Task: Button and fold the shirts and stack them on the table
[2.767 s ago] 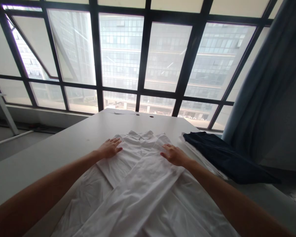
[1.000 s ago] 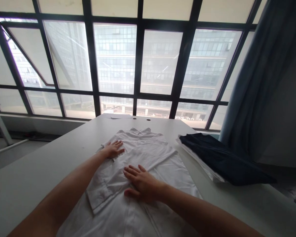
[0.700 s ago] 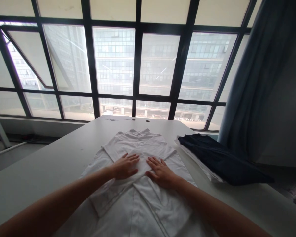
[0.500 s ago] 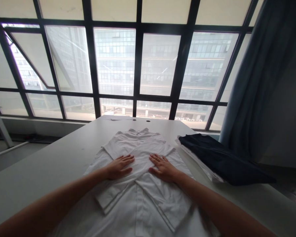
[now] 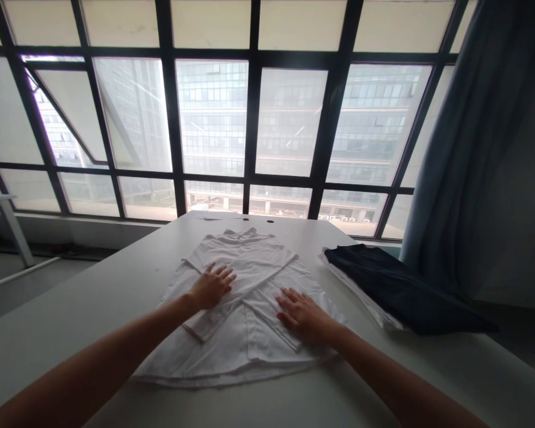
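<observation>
A white long-sleeved shirt lies spread on the table, its collar toward the window and its hem toward me. Both sleeves are folded inward and cross over the front. My left hand rests on the left part of the shirt, fingers spread and pointing away from me. On the right sleeve, lower down, my right hand lies flat with its fingers apart. Neither hand grips the cloth.
The white table runs toward a wide window. At the right edge lies a folded dark navy garment on top of white cloth. A blue-grey curtain hangs at the right. White sheets lie at the far end.
The whole shirt has shifted away from me, so its hem now shows on the table. My right hand has moved down and right over the sleeve; my left hand has moved slightly up and left.
</observation>
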`<state>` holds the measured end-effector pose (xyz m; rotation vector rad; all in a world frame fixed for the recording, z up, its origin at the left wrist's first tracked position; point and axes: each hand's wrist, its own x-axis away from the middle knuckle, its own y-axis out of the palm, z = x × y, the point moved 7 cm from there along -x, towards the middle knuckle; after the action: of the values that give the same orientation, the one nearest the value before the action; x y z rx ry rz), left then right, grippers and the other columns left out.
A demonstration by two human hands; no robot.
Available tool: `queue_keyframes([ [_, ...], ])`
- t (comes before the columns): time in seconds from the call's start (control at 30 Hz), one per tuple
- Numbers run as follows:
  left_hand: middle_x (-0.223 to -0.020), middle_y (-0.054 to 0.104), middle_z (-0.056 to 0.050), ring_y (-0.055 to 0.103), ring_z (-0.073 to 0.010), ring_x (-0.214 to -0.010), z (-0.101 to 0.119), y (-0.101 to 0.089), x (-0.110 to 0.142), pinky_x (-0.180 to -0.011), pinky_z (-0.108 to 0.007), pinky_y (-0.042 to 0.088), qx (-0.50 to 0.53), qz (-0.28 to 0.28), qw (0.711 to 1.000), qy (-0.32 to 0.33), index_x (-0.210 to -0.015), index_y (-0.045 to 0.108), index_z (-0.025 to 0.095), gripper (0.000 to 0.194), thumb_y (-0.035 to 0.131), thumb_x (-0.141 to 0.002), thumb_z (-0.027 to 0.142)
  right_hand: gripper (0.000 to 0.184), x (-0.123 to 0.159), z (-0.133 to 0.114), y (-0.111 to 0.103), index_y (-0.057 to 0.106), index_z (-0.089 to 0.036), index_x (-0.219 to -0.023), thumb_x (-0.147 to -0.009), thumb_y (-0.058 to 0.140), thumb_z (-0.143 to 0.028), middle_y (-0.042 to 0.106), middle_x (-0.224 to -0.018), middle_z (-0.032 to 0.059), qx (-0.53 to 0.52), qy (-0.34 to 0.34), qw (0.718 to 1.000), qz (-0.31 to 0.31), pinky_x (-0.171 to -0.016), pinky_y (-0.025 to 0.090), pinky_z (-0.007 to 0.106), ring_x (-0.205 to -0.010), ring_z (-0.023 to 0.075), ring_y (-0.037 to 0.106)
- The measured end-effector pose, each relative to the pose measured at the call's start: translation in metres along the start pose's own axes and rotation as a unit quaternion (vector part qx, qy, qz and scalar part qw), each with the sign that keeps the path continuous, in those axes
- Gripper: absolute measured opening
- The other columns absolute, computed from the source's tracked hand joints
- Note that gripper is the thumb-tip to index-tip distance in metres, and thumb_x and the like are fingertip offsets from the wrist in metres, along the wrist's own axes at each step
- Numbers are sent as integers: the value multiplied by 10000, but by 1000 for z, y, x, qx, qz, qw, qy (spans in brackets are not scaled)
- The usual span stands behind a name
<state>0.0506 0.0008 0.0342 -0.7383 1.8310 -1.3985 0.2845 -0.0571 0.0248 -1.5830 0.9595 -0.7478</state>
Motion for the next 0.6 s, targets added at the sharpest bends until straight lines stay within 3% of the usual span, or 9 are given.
queue_keyframes([
  [0.1, -1578, 311, -113, 287, -268, -1454, 41, 1, 32, -1180, -477, 204, 87, -61, 994, 37, -1531, 325, 211, 585, 287, -1027, 505, 672, 18, 23, -6, 474, -122, -1462, -963, 371, -560, 343, -1555, 186, 4, 19, 1000, 15, -1174, 264, 485, -1448, 325, 308],
  [0.2, -1624, 138, -101, 125, -254, -1501, 57, -1, 64, -1203, -439, 138, 136, -104, 983, 60, -1581, 153, 195, 720, 224, -1002, 618, 682, 30, 30, -9, 485, -124, -1454, -957, 371, -578, 398, -1528, 177, 15, 18, 999, 27, -1170, 284, 455, -1430, 301, 351],
  [0.3, -1623, 145, -68, 121, -242, -1502, 47, -5, 80, -1205, -447, 120, 150, -129, 979, 45, -1579, 161, 250, 707, 209, -994, 643, 689, 35, 26, -8, 490, -130, -1450, -948, 377, -589, 414, -1521, 171, 35, 23, 999, 17, -1157, 301, 450, -1418, 302, 372],
  [0.47, -1619, 161, -60, 128, -248, -1501, 18, -3, 76, -1202, -496, 84, 162, -126, 978, -27, -1560, 249, 250, 683, 239, -994, 633, 640, 37, 20, -3, 502, -156, -1440, -965, 350, -557, 422, -1522, 152, 34, 33, 997, 53, -1133, 313, 482, -1408, 306, 383],
  [0.53, -1619, 156, -58, 116, -255, -1503, 17, -3, 74, -1205, -491, 71, 198, -128, 972, -8, -1552, 279, 243, 702, 327, -971, 634, 605, 39, 21, -2, 525, -165, -1420, -976, 337, -531, 446, -1509, 145, 24, 41, 996, 76, -1131, 309, 487, -1402, 298, 390],
  [0.6, -1598, 250, -54, 186, -260, -1489, 15, -6, 77, -1206, -442, 132, 271, -139, 952, 18, -1509, 388, 234, 699, 395, -939, 637, 571, 42, 25, -3, 556, -176, -1388, -976, 352, -515, 489, -1478, 139, 16, 52, 995, 88, -1114, 332, 470, -1373, 292, 427],
])
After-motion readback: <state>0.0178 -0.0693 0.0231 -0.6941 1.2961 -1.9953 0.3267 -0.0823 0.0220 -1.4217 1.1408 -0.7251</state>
